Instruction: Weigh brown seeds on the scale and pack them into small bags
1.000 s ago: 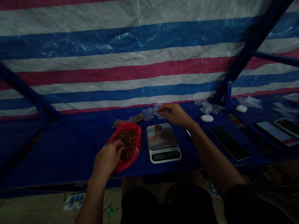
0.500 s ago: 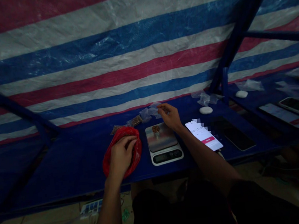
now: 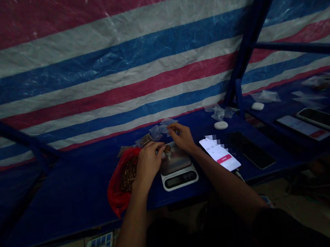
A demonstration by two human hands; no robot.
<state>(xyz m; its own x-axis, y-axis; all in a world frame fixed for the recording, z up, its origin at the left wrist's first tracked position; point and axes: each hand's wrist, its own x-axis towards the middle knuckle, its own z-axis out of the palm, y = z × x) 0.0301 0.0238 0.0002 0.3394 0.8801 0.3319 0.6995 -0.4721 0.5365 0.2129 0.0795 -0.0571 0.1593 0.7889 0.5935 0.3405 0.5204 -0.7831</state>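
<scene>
My left hand point(image 3: 149, 162) is over the left edge of the kitchen scale point(image 3: 177, 162), its thumb and fingertips pinched beside a small cup point(image 3: 167, 151) of brownish pieces. What the pinch holds is too small to make out. My right hand point(image 3: 183, 138) is above the scale's far right corner, fingers curled together near the clear plastic bags point(image 3: 163, 129). Whether anything is between those fingers I cannot tell. Left of the scale, partly behind my left wrist, lies an open red plastic bag point(image 3: 115, 193) full of small brownish pieces point(image 3: 128, 174).
Small filled clear bags point(image 3: 145, 139) lie behind the red bag. On the right are a lit phone point(image 3: 220, 155) showing a timer, a dark phone point(image 3: 254, 150), a white case point(image 3: 221, 125) and more clear bags point(image 3: 219, 112). A striped tarp point(image 3: 118, 71) and blue frame bars point(image 3: 248, 44) rise behind.
My left hand has moved right, out of the red bag to the cup on the scale, uncovering the brownish pieces. My right hand stays by the scale. The view has shifted slightly.
</scene>
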